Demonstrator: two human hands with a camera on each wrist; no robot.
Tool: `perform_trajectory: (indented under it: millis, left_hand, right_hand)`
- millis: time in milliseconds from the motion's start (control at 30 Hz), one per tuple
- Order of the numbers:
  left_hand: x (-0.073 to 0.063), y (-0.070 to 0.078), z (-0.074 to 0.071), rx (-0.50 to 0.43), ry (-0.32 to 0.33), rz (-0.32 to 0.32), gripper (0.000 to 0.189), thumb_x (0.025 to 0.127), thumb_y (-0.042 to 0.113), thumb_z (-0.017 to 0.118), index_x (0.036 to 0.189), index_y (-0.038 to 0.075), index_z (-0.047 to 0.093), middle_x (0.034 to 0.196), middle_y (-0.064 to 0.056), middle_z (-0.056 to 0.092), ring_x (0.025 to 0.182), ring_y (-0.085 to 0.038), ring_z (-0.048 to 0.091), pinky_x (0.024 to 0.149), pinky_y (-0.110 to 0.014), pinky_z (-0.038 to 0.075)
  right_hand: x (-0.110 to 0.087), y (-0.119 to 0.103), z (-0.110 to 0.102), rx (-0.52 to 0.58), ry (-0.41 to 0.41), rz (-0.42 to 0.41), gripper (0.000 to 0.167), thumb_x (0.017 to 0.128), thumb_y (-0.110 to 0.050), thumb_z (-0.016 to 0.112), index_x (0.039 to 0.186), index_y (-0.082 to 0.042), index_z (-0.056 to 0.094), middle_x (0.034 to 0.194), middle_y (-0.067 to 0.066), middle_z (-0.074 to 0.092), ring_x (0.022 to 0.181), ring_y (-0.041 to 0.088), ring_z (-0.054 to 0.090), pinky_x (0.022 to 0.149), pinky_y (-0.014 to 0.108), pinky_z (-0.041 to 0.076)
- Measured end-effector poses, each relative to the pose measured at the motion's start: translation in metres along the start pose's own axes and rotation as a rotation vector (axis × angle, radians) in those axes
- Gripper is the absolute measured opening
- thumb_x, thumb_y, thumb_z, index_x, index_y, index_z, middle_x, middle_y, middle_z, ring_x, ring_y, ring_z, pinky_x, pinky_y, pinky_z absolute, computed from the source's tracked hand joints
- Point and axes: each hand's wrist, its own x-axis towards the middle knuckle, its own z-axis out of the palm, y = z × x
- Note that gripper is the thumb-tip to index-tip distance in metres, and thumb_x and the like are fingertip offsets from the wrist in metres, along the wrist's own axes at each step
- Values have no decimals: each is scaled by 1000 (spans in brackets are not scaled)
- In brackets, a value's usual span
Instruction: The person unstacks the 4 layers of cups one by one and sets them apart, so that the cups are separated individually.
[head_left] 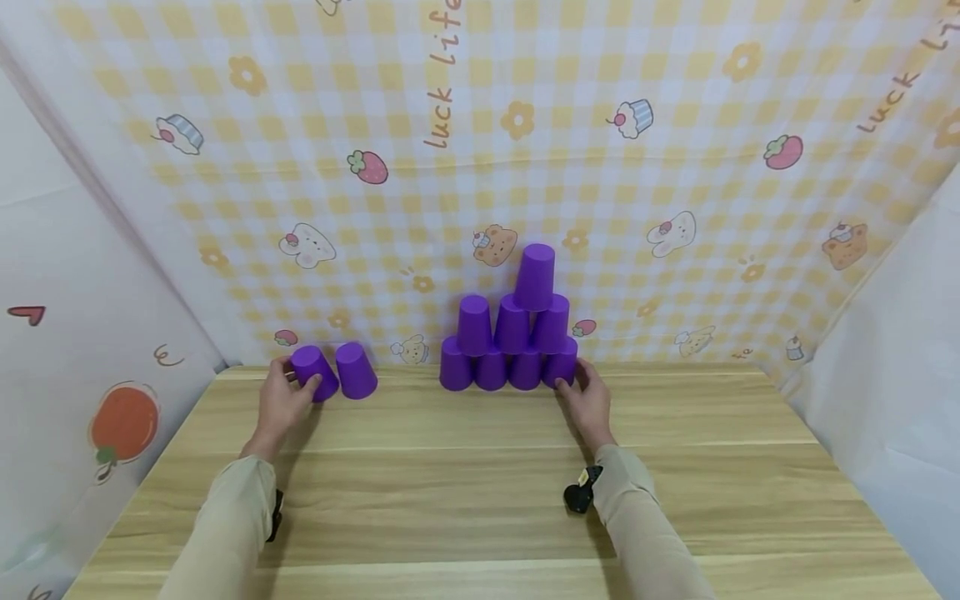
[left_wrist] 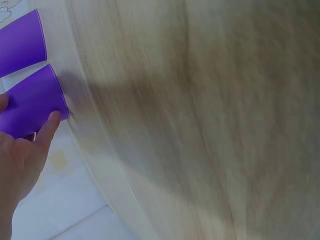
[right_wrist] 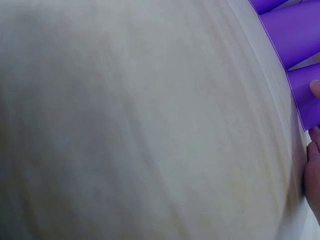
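At the far left of the table, my left hand (head_left: 283, 402) grips an upside-down purple cup (head_left: 316, 374), thumb across its front and fingers round its far side. Just right of it stands a second purple cup (head_left: 356, 371), also rim down. Toward the middle rises a stack of inverted purple cups: several in the bottom row, three above, and a single top cup (head_left: 535, 277) over the right two. My right hand (head_left: 587, 402) holds the rightmost bottom cup (head_left: 559, 364), its thumb on the front. In the right wrist view, that cup (right_wrist: 304, 95) is partly cut off.
A wooden table (head_left: 420, 500) carries all the cups, which stand along its back edge. Right behind them hangs a checked cloth (head_left: 517, 183) with printed cartoons. White sheets border the table at the left (head_left: 67, 275) and right (head_left: 892, 400).
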Motion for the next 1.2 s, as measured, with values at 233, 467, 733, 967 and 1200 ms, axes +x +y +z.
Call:
perform_trajectory:
  millis: [233,467,733,967,1200]
  left_hand:
    - [0,0,3,-8,-4,0,57,87,2,59,131,-15,28,127,-38,40,115,-50,43,99,-53,36]
    - [-3,2,2,28,10,-14,58,87,5,60,132,-13,29,126,-36,41,118,-47,39,101,-55,30]
    - [1,16,-13,19,173,43,53,88,13,52,132,-10,34,127,-29,43,116,-43,40,99,-52,33]
    - [14,66,-14,-26,222,175,44,89,11,52,128,-6,43,124,-22,47,111,-36,44,91,-46,38]
    - [14,121,7,-84,124,292,44,89,14,56,127,-3,45,127,-17,48,115,-34,44,86,-46,46]
  right_hand:
    - [0,1,0,12,12,-17,53,84,-3,65,132,7,43,129,26,49,122,36,45,103,38,36]
    - [0,0,0,18,12,-19,52,84,-2,65,131,7,44,129,26,49,121,36,45,103,37,36]
    - [0,0,1,18,8,-17,52,84,-3,64,131,7,43,129,27,48,122,36,45,103,37,36]
    - [-3,0,-1,19,-11,1,53,86,-5,64,133,5,42,131,24,47,123,33,44,104,35,35]
    - [-3,-1,-1,21,-13,4,52,86,-5,64,133,4,42,132,23,47,124,32,44,104,34,35]
